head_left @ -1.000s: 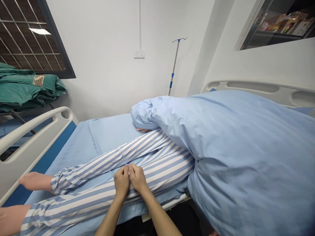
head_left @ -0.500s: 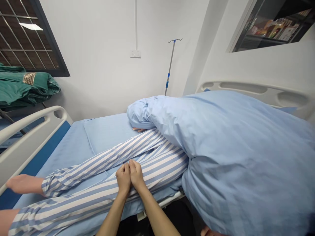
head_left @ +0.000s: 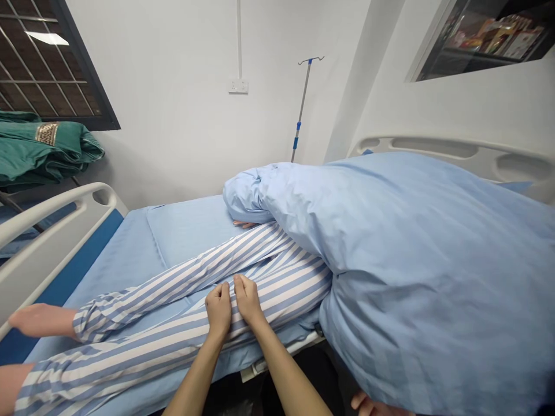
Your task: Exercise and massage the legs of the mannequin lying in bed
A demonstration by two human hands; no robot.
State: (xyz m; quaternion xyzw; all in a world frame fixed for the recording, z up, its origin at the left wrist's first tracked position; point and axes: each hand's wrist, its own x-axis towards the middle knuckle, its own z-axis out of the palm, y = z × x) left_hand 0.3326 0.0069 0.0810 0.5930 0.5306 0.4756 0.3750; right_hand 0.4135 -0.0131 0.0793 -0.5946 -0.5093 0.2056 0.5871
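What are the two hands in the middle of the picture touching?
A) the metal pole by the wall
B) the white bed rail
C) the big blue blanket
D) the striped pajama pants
D. The left hand and the right hand both rest on the striped pajama pants on the leg lying on the bed.

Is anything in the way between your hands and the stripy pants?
No, nothing visible is. Your left hand and right hand rest directly on the striped trousers. The blue quilt lies off to the right of them.
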